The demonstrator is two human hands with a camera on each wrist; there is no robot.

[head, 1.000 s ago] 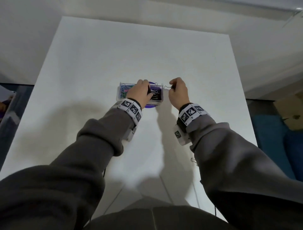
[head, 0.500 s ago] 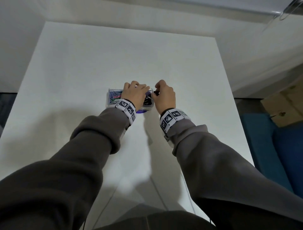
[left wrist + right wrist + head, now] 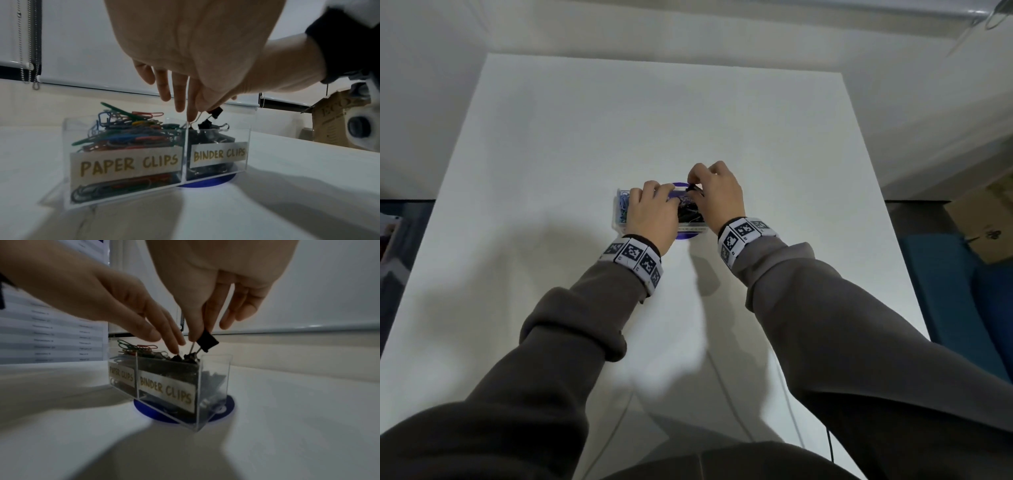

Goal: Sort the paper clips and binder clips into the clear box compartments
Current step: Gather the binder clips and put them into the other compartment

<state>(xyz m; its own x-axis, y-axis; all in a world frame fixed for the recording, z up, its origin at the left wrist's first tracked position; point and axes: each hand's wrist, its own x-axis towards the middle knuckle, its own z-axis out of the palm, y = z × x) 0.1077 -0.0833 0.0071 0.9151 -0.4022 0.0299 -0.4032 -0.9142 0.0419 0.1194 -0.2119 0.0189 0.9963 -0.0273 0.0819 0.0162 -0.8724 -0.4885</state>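
Observation:
A clear two-compartment box stands mid-table on a blue disc. Its left part, labelled PAPER CLIPS, is heaped with coloured paper clips. The right part, labelled BINDER CLIPS, is full of black binder clips. My right hand pinches one black binder clip just above the binder compartment, its wire handles pointing down into the pile. My left hand reaches over the box with straight fingers, fingertips touching the clips near the divider. From the head view both hands cover most of the box.
The white table spreads wide around the box. Thin cables lie near the front edge. A cardboard box and a blue seat sit beyond the right edge. Walls and a window blind stand behind.
My right hand has moved left from beside the box to above the binder compartment, carrying the black clip. My left hand has stayed over the box, fingers now stretched out.

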